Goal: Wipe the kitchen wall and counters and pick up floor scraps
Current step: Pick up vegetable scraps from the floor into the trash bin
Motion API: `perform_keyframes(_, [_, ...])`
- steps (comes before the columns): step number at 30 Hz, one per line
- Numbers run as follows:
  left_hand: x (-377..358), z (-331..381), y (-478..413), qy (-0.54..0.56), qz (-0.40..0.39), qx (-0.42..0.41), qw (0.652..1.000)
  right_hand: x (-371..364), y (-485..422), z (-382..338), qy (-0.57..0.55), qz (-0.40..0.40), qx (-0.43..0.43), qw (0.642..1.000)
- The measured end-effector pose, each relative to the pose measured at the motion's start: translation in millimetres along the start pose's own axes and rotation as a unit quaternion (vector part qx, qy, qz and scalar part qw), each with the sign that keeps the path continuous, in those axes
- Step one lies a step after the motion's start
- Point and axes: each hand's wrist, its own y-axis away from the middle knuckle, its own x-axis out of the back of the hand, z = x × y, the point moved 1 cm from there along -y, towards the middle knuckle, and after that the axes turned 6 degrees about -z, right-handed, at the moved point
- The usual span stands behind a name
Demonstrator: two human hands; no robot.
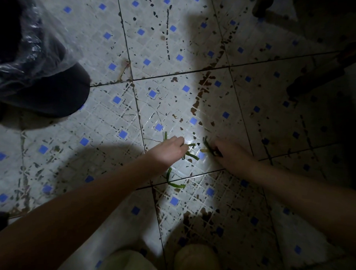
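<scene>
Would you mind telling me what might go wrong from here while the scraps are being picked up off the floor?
The curved green strip lies beside the left forearm, nearer than the left hand, and may be missed.
The right hand works in shadow on the speckled floor, so small bits could hide.
The lined bin stands off to the left; gathered scraps might drop on the way.

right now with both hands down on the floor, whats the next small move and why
Probably the left hand should pinch the green strip lying just by its fingers. It lies loose on the tiled floor, as does a curved strip nearer the wrist, while the right hand seems to grip green scraps.
</scene>
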Motion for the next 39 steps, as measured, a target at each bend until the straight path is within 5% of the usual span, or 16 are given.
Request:
perform_keyframes(6, [2.5,0.5,-3.1,-0.002,-0.027,-0.001,1.0,-0.6,0.2,-2.7,0.012,-0.027,0.011,0.999])
perform_keyframes(15, [19.8,1.6,7.1,0.052,0.001,0.027,0.998,7.8,-2.7,-25.3,-0.113,0.046,0.003,0.993])
perform_keyframes(32, [11.5,-8.7,34.0,-0.002,0.108,0.042,0.993,-9.7,-18.6,-39.9,0.004,0.016,-0.026,1.0])
perform_keyframes(39, [3.3,-13.1,20.7,0.044,0.022,0.134,0.99,-7.3,-16.0,-42.2,0.014,0.015,-0.024,0.999])
